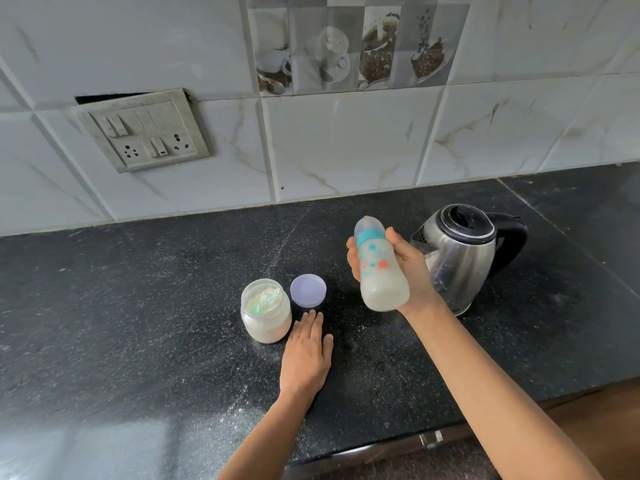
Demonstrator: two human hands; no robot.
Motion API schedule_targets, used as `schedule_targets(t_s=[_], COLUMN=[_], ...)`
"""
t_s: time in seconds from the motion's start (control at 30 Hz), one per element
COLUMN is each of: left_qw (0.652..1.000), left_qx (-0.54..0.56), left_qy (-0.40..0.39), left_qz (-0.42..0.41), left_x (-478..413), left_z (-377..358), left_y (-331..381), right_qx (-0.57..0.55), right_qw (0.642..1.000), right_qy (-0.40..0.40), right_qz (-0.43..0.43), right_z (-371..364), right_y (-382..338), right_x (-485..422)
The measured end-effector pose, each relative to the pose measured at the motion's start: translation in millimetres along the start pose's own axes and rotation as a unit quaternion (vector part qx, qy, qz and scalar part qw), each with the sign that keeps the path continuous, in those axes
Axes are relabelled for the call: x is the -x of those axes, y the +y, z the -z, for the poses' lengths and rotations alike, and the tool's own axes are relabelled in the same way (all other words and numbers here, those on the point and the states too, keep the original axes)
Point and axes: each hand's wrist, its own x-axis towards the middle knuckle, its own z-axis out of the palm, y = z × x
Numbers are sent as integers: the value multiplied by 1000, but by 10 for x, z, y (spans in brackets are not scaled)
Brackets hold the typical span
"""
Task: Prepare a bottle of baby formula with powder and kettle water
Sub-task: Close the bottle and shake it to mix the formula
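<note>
A: Mixed yet?

B: Right hand (412,268) wraps the bottle (379,268) mid-body, cap (369,226) above the grip, milk (384,294) below. Shake with 1 firm wrist, clear of the kettle (464,258) behind; left hand (306,355) lies flat.

kettle (460,261): shiny, smudged steel body; black plastic lid and handle
desk (138,306): dark speckled stone, polished
baby bottle (379,271): translucent plastic, smooth
powder jar (266,322): clear, glossy
jar lid (308,291): pale lilac plastic, matt
wall tiles (346,143): glossy, marble-patterned
</note>
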Motion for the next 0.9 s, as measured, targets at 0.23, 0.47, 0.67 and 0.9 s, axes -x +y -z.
schedule_targets(t_s=[0.23, 0.47, 0.67, 0.9], left_qw=[1000, 1000, 1000, 1000], left_qx=[5, 2, 2, 6], left_qy=[-2, -3, -1, -4], left_qz=[4, 1, 2, 5], left_x=[-1, 3, -8, -12], left_z=[1, -4, 1, -1], left_y=[-2, -11, -13, -6], right_qx=[-14, -54, 3, 76], right_qw=[1000, 997, 999, 997], right_qy=[16, 24, 28, 3], right_qz=[16, 48, 43, 33], right_z=[28, 30, -1, 4], right_y=[40, 9, 31, 83], right_x=[-15, 9, 21, 12])
